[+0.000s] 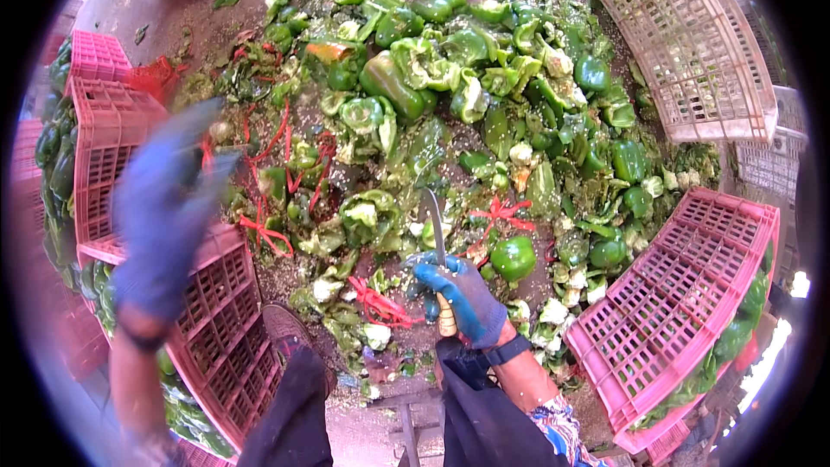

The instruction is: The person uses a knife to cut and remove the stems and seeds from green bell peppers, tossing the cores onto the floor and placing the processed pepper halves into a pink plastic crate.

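My right hand (467, 296), in a blue glove, is closed round the pale handle (446, 316) of a knife. Its narrow curved blade (435, 223) points up and away from me, over a heap of green pepper scraps (432, 60). Beside this hand lies a whole green pepper (513, 259). My left hand (169, 207), also gloved in blue, is smeared by motion over the pink crates at the left. Its fingers look stretched and apart, and no object shows in them.
Pink crates of green peppers stand at the left (220, 320) and right (679, 294). A pale crate (692, 43) leans at the far right. Red ties (380, 304) lie among the scraps. My shoe (287, 327) rests beside the left crate.
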A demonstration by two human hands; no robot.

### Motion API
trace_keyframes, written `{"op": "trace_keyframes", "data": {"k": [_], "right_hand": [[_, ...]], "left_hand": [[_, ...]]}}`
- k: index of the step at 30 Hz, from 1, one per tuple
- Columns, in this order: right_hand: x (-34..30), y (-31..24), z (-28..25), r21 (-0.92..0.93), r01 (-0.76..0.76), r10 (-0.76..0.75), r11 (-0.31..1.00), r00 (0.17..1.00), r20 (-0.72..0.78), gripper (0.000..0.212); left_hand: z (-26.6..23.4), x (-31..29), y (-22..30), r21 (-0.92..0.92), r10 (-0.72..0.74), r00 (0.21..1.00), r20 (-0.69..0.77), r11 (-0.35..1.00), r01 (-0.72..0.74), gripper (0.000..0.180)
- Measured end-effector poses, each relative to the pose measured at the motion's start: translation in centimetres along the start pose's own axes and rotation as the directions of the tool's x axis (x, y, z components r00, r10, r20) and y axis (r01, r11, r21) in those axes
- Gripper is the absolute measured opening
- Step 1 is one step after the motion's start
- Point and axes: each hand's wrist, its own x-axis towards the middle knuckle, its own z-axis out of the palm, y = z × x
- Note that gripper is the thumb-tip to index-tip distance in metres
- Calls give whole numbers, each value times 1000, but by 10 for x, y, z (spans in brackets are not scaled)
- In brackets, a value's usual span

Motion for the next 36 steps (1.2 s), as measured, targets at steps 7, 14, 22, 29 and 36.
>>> {"op": "trace_keyframes", "data": {"k": [7,14,22,29,36], "right_hand": [[-17,-1,10,18,46,-46,999,999,-21,37],[-20,-5,-15,24,11,-9,1000,997,-72,35],[-21,-11,-4,-102,56,-68,993,991,-120,33],[44,-86,29,-831,379,-692,407,722,-10,43],[129,-117,43,-954,245,-784,170,620,20,27]], "left_hand": [[147,128,25,151,-56,972,230,988,21,67],[167,72,-1,-40,-4,976,219,999,13,52],[188,69,-3,39,7,977,214,999,-16,24],[208,33,-11,-34,71,996,53,997,-69,31],[209,21,-14,-201,65,997,33,978,-57,28]]}}
